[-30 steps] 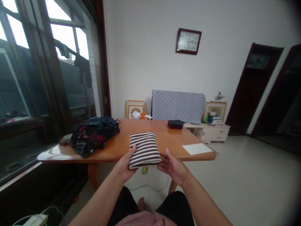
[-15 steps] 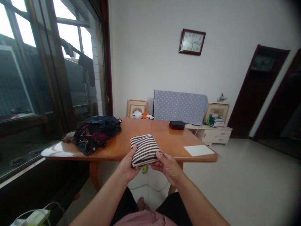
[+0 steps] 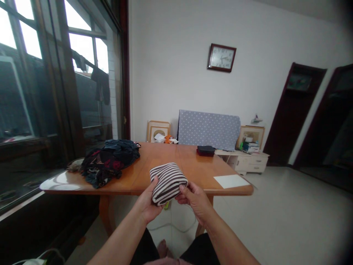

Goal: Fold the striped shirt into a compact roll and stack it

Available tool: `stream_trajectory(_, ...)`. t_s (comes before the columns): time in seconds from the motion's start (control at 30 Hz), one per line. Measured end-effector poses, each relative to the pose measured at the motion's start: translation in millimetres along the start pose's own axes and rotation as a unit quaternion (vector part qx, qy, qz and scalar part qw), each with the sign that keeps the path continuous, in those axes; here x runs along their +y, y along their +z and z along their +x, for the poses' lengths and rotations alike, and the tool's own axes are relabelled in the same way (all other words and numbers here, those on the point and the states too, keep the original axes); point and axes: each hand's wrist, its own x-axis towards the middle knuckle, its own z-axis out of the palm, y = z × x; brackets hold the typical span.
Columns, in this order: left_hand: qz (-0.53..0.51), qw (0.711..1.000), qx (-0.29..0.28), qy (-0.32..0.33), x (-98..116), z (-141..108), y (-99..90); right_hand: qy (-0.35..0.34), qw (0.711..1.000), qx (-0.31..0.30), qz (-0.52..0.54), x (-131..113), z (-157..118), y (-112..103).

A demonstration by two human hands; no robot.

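**Striped bundle (image 3: 168,183) tilted between both hands**

Brown-and-white folded cloth, no longer lying level as moments earlier but tipped at a slant. Left hand (image 3: 146,201) clamped on its lower side; right hand (image 3: 193,200) closed on the opposite end, fingers no longer spread open. A firmer two-handed hold, with the bundle held in the air at the near edge of the wooden counter (image 3: 176,158), between a heap of dark clothes (image 3: 108,162) and a white sheet of paper (image 3: 231,181).

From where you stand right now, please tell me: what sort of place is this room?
This is probably a room in a home, likely a living or dining room. A long honey-brown wooden table, a dark-framed square wall clock and a low white chest of drawers all suggest domestic use.
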Motion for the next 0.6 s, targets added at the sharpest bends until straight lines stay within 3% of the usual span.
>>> stream_trajectory(0.2,0.029,0.999,0.007,0.024,-6,-3,6.0,-0.04,0.996,0.069,-0.037,-2,-5,6)
stream_trajectory(0.4,0.018,0.999,0.015,0.037,-7,2,-0.2,-0.011,0.999,0.009,0.035,-7,-11,4)
stream_trajectory(0.6,0.025,0.999,-0.005,0.047,-9,3,-2.6,0.012,0.999,0.048,0.024,5,-1,-1)
